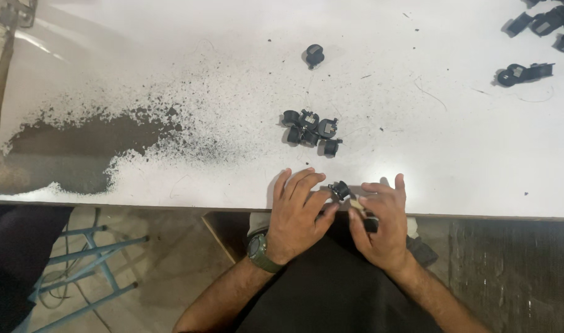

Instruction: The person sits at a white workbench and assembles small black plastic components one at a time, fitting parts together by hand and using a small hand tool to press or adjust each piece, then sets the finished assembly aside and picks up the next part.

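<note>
Left hand (297, 213) and right hand (381, 222) together at the near edge of the white counter (467, 142), fingers of both closed around a small round black plastic part (340, 189), cluster of similar black parts (310, 131) just beyond the hands, dark powder spill (91, 145) far off the left hand

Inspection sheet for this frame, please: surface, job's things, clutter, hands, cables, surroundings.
Surface: white table, paint worn dark at its left.
Job's things: small black part held between both hands at the near edge; cluster of black parts beyond.
Clutter: single black part; more black parts far right; dark specks.
Hands: left hand and right hand pinch the part.
Cables: thin cord on the floor.
Surroundings: blue metal frame.
</note>
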Demonstrator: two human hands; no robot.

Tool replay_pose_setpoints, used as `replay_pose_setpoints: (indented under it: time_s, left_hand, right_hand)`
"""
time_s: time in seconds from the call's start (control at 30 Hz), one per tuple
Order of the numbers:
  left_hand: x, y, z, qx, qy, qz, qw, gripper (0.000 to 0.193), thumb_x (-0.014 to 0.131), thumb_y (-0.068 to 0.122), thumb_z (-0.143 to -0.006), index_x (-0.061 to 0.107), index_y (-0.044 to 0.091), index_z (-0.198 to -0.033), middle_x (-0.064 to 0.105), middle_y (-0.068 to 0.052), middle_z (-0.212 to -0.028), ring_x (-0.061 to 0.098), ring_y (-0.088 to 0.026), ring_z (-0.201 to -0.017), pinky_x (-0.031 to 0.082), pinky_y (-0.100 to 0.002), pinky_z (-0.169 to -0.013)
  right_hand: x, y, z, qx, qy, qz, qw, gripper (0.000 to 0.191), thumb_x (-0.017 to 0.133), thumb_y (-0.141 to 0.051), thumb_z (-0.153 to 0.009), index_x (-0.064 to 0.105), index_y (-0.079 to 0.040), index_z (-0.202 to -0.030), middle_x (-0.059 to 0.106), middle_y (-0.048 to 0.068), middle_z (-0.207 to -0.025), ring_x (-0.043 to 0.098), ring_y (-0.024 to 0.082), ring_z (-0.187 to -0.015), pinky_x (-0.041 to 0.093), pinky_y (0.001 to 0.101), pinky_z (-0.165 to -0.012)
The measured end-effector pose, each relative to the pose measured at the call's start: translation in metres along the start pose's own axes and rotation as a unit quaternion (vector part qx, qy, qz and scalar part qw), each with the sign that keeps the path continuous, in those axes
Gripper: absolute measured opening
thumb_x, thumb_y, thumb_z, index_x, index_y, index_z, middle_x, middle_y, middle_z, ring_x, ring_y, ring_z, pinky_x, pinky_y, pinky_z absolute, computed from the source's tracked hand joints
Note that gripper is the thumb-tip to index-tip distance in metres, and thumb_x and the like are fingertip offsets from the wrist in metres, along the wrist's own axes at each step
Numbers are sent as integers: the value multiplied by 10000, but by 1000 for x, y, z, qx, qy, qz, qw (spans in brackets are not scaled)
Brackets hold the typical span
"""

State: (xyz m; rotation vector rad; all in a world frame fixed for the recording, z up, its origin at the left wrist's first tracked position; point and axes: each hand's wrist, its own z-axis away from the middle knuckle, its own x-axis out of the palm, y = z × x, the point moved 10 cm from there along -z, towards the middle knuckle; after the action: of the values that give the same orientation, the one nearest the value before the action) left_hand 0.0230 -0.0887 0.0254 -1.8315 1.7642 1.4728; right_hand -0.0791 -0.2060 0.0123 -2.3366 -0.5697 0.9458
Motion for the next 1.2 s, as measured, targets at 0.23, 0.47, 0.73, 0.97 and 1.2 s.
replay_pose_setpoints:
  time_s: [0.23,0.47,0.73,0.97,1.2]
  left_hand:
    - [0,-3,1,-10,19,37,999,170,788,158,-903,720,131,-1056,610,-39,-1294,553,-243,-1314,312,-545,-1208]
    - [0,-1,7,17,41,29,999,203,794,134,-908,700,118,-1087,624,-38,-1311,561,-231,-1327,314,-526,-1233]
    - [5,11,9,82,37,-27,996,188,800,131,-942,706,103,-1102,624,-49,-1344,553,-241,-1353,356,-534,-1237]
    - [-4,14,9,85,73,-14,994,176,806,146,-949,732,114,-1105,600,-72,-1384,558,-242,-1340,360,-524,-1205]
    - [5,-1,6,10,22,-6,1000,174,808,148,-908,719,113,-1053,606,-44,-1317,538,-233,-1338,302,-526,-1229]
  right_hand:
    - [12,-8,-4,-22,-38,52,998,338,781,14,-763,588,-78,-1025,672,83,-972,646,289,-1137,227,642,-1244]
    - [11,-9,-8,0,-35,52,998,332,789,25,-763,603,-74,-1019,671,85,-979,670,290,-1098,297,630,-1245]
    - [11,-11,-10,-2,-35,37,999,316,789,38,-761,617,-69,-1002,673,72,-942,684,275,-1086,298,644,-1245]
    - [11,-11,-9,6,-45,31,998,292,793,45,-727,638,-69,-947,664,61,-913,678,277,-1097,284,642,-1245]
    - [12,-7,-5,7,-39,46,998,285,794,40,-741,636,-78,-947,651,58,-897,678,260,-1105,263,631,-1261]
